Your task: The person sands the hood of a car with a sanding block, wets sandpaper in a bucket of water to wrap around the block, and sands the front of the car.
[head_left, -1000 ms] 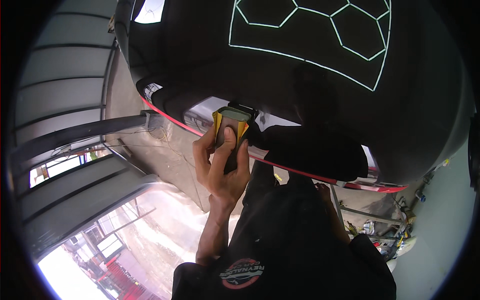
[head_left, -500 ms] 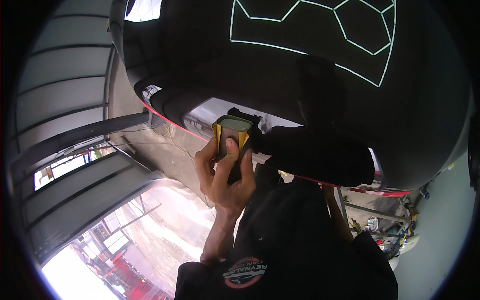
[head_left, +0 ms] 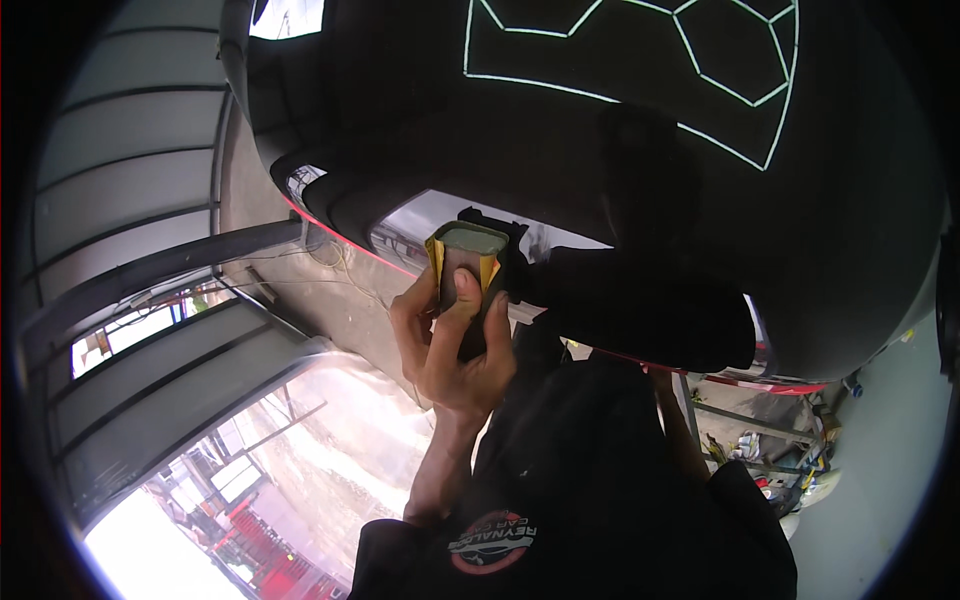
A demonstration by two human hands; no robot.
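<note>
A small grey-and-yellow device [head_left: 466, 262] is gripped by the left hand [head_left: 452, 340], thumb laid on its face, and is held up against the lower edge of the dark car body [head_left: 560, 130]. The right hand is hidden behind the body, so its state cannot be told.

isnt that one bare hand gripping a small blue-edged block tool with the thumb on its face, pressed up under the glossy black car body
Not quite: in the head view the small block tool has yellow edges, not blue. The rest holds: one bare hand grips it with the thumb on its face, up against the underside of the glossy black car body.
</note>
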